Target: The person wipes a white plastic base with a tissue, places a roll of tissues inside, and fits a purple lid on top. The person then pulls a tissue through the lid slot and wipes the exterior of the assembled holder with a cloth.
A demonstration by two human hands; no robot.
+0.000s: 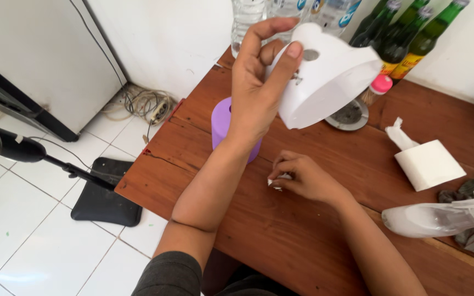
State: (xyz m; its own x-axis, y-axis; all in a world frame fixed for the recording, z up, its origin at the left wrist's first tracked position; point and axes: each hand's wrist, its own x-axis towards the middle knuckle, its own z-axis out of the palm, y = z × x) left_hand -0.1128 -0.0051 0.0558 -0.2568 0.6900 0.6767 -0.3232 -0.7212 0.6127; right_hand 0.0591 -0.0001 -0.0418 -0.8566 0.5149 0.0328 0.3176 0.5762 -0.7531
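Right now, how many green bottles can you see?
3, in a row at the table's back right against the wall: left, middle, right. Their bases are hidden behind the white part; more may be hidden.

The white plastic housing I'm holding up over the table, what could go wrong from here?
1. The left hand holds the white housing by fingertips only, tilted; it could slip onto the purple cylinder or the table.
2. The right hand pinches a small pale part; dropped, it could roll off the table edge.
3. The green bottles stand close behind the housing; a swing might knock them.
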